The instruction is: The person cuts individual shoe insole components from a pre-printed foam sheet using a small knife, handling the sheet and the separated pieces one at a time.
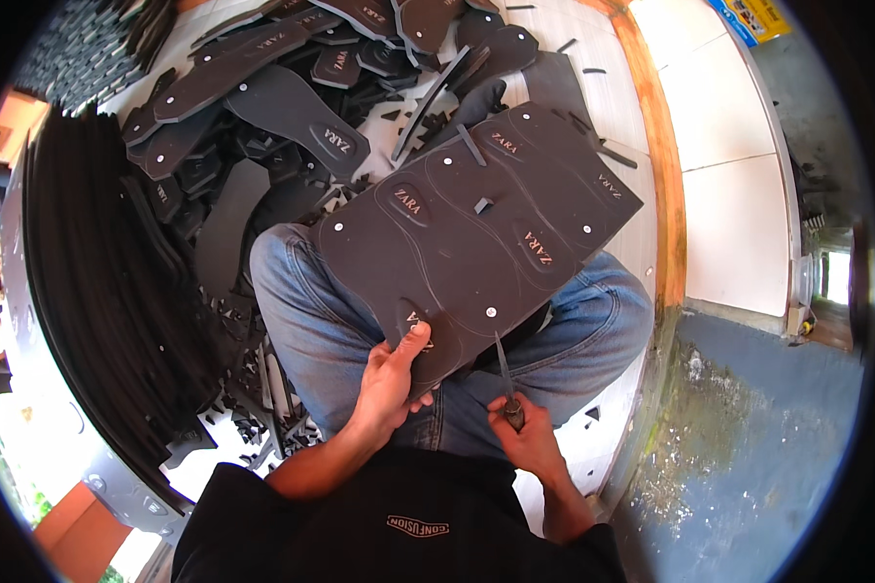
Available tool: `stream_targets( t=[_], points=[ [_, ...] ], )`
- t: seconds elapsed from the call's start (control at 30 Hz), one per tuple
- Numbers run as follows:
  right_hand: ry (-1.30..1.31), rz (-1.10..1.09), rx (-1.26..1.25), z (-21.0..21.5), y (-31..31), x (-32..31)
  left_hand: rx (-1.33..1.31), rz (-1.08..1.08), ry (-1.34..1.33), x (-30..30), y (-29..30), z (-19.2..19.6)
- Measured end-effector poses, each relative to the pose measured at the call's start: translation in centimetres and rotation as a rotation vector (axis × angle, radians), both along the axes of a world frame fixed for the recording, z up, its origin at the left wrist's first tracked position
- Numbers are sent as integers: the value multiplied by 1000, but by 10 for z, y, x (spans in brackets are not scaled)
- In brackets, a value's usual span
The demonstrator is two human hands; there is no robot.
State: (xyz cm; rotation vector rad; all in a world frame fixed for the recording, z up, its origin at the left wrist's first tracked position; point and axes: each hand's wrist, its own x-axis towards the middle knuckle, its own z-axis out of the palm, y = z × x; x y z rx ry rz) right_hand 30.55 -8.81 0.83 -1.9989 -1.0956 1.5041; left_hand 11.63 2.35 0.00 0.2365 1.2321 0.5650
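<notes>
A dark foam sheet (457, 262) printed with sandal sole outlines lies tilted across my lap. My left hand (389, 381) grips its near left corner, thumb on top and fingers underneath. In my right hand (528, 437) is a thin-bladed knife (504, 361), held by its dark handle. The blade points up and away, its tip at the sheet's near edge by a white dot. A narrow foam strip (472, 146) and a small foam offcut (483, 205) rest on the sheet.
Cut foam soles (297, 112) and dark scraps are heaped beyond my knees. To the left stands a tall stack of dark foam sheets (107, 282). An orange-brown border strip (666, 165) runs along the pale tiled floor at the right, beside a worn grey floor (758, 428).
</notes>
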Motion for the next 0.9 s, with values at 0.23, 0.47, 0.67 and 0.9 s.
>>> stream_targets(
  t=[0.23,0.47,0.67,0.9],
  points=[
    [-56,102,-62,10,-9,-3,-26,36,-19,-2,-17,10],
    [-98,115,-38,6,-14,-5,-45,42,-22,-2,-19,18],
    [-144,54,14,-13,-20,-14,27,12,-66,-3,-25,15],
    [-175,133,47,-17,-4,-14,33,-40,-66,-6,-29,7]
  ],
)
